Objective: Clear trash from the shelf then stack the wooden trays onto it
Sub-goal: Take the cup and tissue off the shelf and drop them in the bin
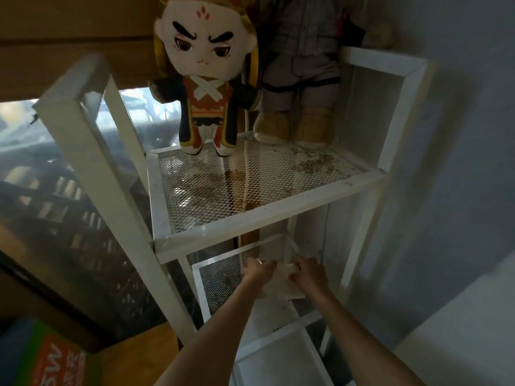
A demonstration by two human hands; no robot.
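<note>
The white shelf point(267, 207) has pale diamond-mesh tiers flecked brown, a white sheet point(284, 285) lies on the lower tier, one plush doll point(206, 79) wears black, orange and white, the other point(301, 79) grey with tan feet.

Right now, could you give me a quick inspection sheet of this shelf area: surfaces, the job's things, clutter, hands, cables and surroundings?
Surface: white shelf unit; upper mesh shelf dirty with brown crumbs and stains.
Job's things: pale sheet of paper-like trash on the lower mesh shelf; wooden trays not seen.
Clutter: costumed plush doll and grey plush doll standing at the back of the upper shelf.
Hands: left hand and right hand both at the sheet's far edge, fingers gripping it.
Cables: nothing seen.
Surroundings: grey wall to the right, window to the left, colourful box at lower left.
</note>
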